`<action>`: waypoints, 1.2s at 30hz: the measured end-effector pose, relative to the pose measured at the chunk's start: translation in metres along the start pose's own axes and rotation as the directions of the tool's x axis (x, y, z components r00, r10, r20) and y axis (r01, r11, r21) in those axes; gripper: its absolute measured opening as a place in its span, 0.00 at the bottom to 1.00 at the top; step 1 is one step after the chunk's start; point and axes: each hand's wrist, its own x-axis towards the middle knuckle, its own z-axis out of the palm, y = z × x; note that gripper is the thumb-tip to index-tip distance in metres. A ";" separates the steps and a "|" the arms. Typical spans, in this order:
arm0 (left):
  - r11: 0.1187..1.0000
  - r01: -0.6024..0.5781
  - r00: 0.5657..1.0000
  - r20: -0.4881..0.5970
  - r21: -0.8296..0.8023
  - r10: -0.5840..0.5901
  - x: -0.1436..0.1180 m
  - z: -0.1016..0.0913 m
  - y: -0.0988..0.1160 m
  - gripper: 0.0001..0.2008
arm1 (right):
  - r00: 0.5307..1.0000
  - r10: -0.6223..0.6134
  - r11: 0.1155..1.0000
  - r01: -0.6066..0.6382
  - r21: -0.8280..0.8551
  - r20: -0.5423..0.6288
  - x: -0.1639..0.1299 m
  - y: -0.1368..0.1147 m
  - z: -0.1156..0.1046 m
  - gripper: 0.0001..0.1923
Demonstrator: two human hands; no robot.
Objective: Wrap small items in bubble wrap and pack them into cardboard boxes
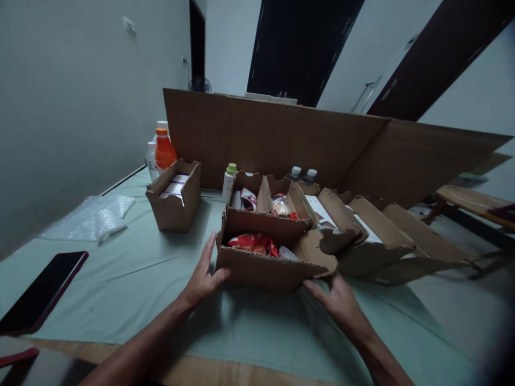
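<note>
Corrugated brown cardboard box (261,268), open-topped, near centre of cloth-covered worktop (120,289). Left hand (203,281) flat against its left wall, fingers apart; right hand (338,303) at its near-right corner, fingers loosely together. Glossy red packet (253,243) inside.

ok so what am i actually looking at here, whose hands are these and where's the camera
There is no machine here. A person wears a camera on the head, looking forward and down, so both arms are their own. The left hand rests flat against the left end of a cardboard box holding red snack packets. The right hand touches its right front corner, under a loose flap. Neither hand grips anything. The box sits on a table with a pale green cloth. Behind it are more open boxes, a smaller box, an orange bottle, and a tall cardboard sheet. A dark phone lies at the left.
</note>
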 end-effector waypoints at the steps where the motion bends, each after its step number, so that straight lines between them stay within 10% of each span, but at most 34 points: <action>1: 0.998 0.026 0.999 0.028 -0.051 -0.025 0.005 0.004 0.004 0.43 | 0.998 0.001 0.999 -0.004 0.048 0.059 0.003 0.001 0.010 0.38; 7: 0.974 0.069 0.996 0.065 -0.217 -0.056 -0.012 0.001 0.016 0.41 | 0.999 0.028 0.980 -0.035 0.196 0.039 -0.021 -0.006 0.040 0.37; 14: 0.980 0.171 0.970 -0.159 -0.103 -0.186 -0.088 -0.073 0.045 0.34 | 0.976 -0.193 0.944 0.158 0.290 0.096 -0.058 -0.078 0.069 0.23; 19: 0.984 -0.044 0.982 -0.190 -0.174 0.010 -0.037 -0.090 0.111 0.32 | 0.971 -0.230 0.924 0.196 0.328 0.069 -0.026 -0.144 0.046 0.28; 25: 0.950 -0.074 0.997 0.002 -0.302 0.078 -0.007 -0.048 0.130 0.32 | 0.978 -0.110 0.991 0.121 0.052 -0.176 -0.034 -0.118 -0.005 0.23; 30: 0.961 0.113 0.989 -0.064 -0.251 -0.133 -0.051 -0.073 0.116 0.27 | 0.967 -0.207 0.967 0.226 0.119 -0.151 -0.054 -0.122 0.039 0.23; 36: 0.980 -0.011 0.969 -0.244 -0.196 -0.038 -0.035 -0.087 0.131 0.36 | 0.970 -0.232 0.935 0.241 0.260 -0.066 -0.031 -0.140 0.061 0.27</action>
